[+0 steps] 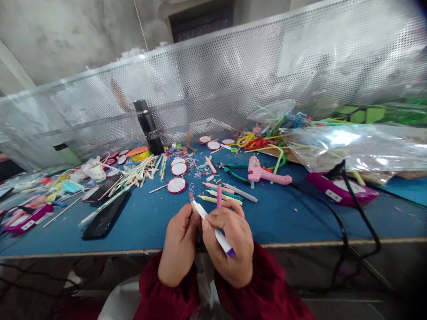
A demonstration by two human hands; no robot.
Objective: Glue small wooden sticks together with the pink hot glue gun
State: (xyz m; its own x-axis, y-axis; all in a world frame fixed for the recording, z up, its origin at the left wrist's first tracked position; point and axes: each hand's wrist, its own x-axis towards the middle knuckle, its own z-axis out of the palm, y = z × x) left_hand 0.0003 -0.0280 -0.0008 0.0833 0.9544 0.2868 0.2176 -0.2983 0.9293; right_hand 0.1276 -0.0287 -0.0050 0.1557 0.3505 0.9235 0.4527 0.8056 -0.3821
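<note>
My right hand [230, 242] is closed round a white marker [220, 240] with a purple end, held like a pen and slanting up to the left. A pink pen-like stick [219, 196] rises from behind its fingers; whether it is gripped too, I cannot tell. My left hand [180, 244] pinches a small narrow piece [191, 196], brownish with a pinkish-purple tint, and the marker's tip is close against it. Most of that piece is hidden by the fingers. Several pastel markers [227, 193] lie on the table just beyond both hands.
Small round red-rimmed drums [176, 185], wooden sticks [143, 175] and a black phone [106, 216] lie to the left. Right are pliers [235, 172], a pink glue gun [267, 174], a cabled purple box [343, 189] and plastic bags [360, 146]. A black spray can [149, 129] stands behind.
</note>
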